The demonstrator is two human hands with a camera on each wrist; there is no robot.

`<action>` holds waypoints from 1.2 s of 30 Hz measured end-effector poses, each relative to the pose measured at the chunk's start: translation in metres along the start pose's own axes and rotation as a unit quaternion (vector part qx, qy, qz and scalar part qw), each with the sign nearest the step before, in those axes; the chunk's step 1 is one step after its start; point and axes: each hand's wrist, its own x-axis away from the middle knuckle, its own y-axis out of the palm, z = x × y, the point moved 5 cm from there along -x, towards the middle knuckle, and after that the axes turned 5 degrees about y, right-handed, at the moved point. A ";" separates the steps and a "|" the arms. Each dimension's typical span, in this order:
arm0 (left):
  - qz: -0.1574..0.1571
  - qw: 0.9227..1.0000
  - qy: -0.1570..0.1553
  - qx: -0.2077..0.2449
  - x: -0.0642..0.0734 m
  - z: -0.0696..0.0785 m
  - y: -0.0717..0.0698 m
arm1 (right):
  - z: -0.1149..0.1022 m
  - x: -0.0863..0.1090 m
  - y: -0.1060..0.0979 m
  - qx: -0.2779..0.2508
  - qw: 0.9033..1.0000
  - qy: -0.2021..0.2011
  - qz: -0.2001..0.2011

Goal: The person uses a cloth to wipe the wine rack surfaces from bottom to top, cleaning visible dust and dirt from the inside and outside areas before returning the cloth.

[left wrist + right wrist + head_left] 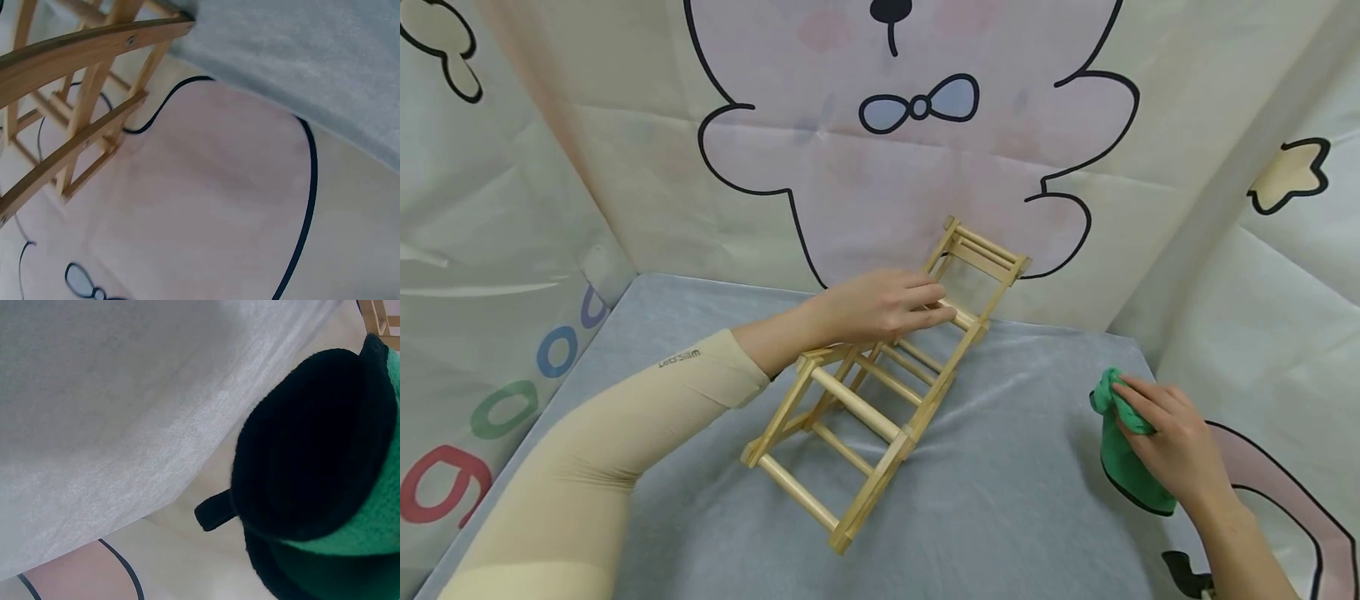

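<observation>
In the head view my left hand (pixel 887 304) grips a rung of a slatted wooden rack (pixel 887 442), its fingers bent over the upper part. The rack stands aslant on the grey-blue cloth surface, its top end leaning toward the back wall. Its curved side bars and rungs also show in the left wrist view, where the hand is out of sight. On the right, my right hand (pixel 1176 437) holds a bunched green cloth piece (pixel 1127 467) above the surface, by its top. The right wrist view shows this piece's black-edged opening (pixel 306 450), dark inside, with a small black tab.
The grey-blue cloth surface (pixel 1000 483) meets printed fabric walls at the back and both sides. A large pale animal figure with a blue bow (pixel 919 106) is printed on the back wall (pixel 647 192). A dark item (pixel 1183 575) shows below the right wrist.
</observation>
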 end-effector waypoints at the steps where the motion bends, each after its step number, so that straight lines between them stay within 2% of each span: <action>1: -0.005 1.000 -0.008 -0.010 0.000 -0.001 -0.005 | 0.000 0.000 0.000 0.001 1.000 -0.001 0.001; 4: 0.005 0.999 -0.041 -0.024 0.001 -0.003 -0.025 | -0.001 0.000 0.000 0.003 1.000 -0.004 0.004; 8: 0.058 0.993 -0.096 -0.020 0.007 -0.007 -0.053 | -0.002 -0.001 -0.001 0.005 1.000 -0.005 0.012; 10: 0.075 0.990 -0.116 -0.022 0.013 -0.007 -0.066 | -0.003 -0.002 -0.001 0.007 1.000 -0.005 0.016; 15: 0.062 0.985 -0.162 -0.011 0.030 0.002 -0.090 | -0.003 -0.002 -0.001 0.007 1.000 -0.009 0.020; 20: 0.044 0.978 -0.202 -0.004 0.046 0.020 -0.100 | -0.002 -0.001 0.001 0.005 1.000 -0.010 0.017; 25: 0.034 0.975 -0.219 -0.005 0.056 0.044 -0.103 | -0.003 0.000 0.001 0.001 1.000 -0.011 0.017; 32: 0.032 0.974 -0.225 -0.001 0.055 0.072 -0.106 | -0.002 0.002 0.004 -0.003 1.000 -0.012 0.022; 36: 0.037 0.976 -0.215 -0.005 0.050 0.083 -0.105 | -0.001 0.003 0.006 -0.004 1.000 -0.011 0.024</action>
